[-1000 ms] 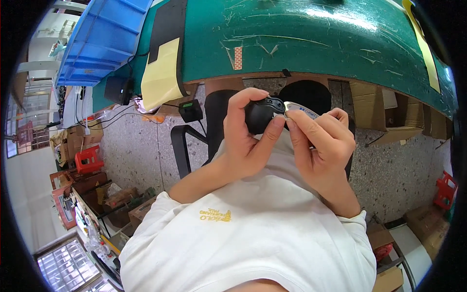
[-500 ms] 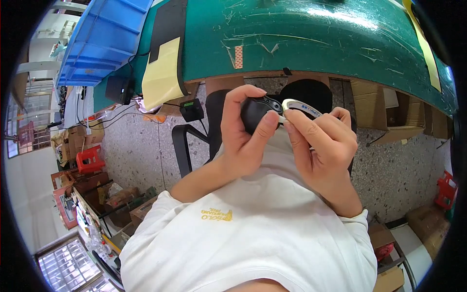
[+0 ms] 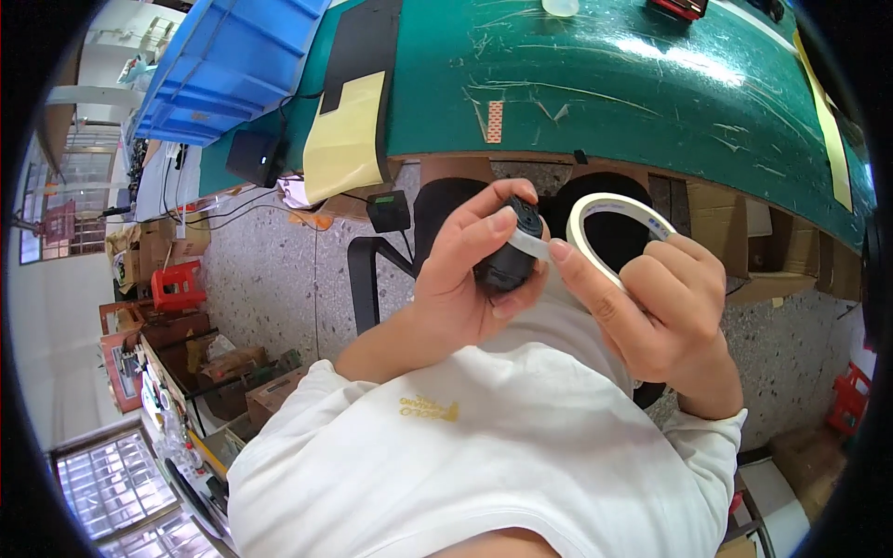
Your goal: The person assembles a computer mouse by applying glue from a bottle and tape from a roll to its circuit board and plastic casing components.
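My left hand (image 3: pixel 456 279) is wrapped around a black rounded device (image 3: pixel 504 271), its exact kind unclear, with a small dark end piece facing up. A pale strip of tape (image 3: pixel 531 245) lies across the device and stretches toward my right fingertips. In my right hand (image 3: pixel 672 312) is a narrow roll of white tape (image 3: pixel 574 229); the index finger points at the strip while the other fingers curl around the ring's near right side. Both hands are held above my lap, short of the table edge.
Beyond my hands runs a green worktop (image 3: pixel 437 93) with scuffed film. On its left stand a blue plastic crate (image 3: pixel 219 70), a yellow sheet (image 3: pixel 344 139) and a black box (image 3: pixel 251 156) with cables. Cardboard boxes (image 3: pixel 772 232) are under the right side. A black chair armrest (image 3: pixel 363 279) is beside my left arm.
My right hand has moved right with the tape roll, away from the device. The device has been turned in my left hand, and the tape strip now shows across it. The view has shifted slightly.
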Available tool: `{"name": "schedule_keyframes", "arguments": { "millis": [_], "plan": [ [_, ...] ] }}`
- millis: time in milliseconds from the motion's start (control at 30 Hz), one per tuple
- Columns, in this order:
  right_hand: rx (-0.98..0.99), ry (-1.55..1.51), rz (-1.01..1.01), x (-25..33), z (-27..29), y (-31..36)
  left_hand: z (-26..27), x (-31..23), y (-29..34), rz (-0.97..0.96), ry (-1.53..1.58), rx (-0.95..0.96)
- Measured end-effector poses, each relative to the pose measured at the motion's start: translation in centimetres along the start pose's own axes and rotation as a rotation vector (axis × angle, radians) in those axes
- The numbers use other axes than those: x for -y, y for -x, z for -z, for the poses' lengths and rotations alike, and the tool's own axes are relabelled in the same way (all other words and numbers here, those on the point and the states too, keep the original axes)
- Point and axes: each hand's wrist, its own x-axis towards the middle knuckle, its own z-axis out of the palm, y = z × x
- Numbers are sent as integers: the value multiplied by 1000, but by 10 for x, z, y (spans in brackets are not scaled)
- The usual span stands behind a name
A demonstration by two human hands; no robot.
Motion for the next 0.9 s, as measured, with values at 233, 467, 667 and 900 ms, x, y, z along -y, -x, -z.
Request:
{"name": "schedule_keyframes", "arguments": {
  "millis": [233, 467, 667, 900],
  "plan": [
    [60, 14, 98, 2, 11, -9, 1, 2, 7, 244, 301, 276],
    [92, 14, 134, 4, 3, -6, 18, 12, -1, 45, -118, 274],
    [44, 26, 40, 8, -6, -2, 13, 3, -8, 69, -251, 63],
    [95, 31, -2, 16, -4, -6, 21, -5, -8, -124, -744, 281]
  ]
}}
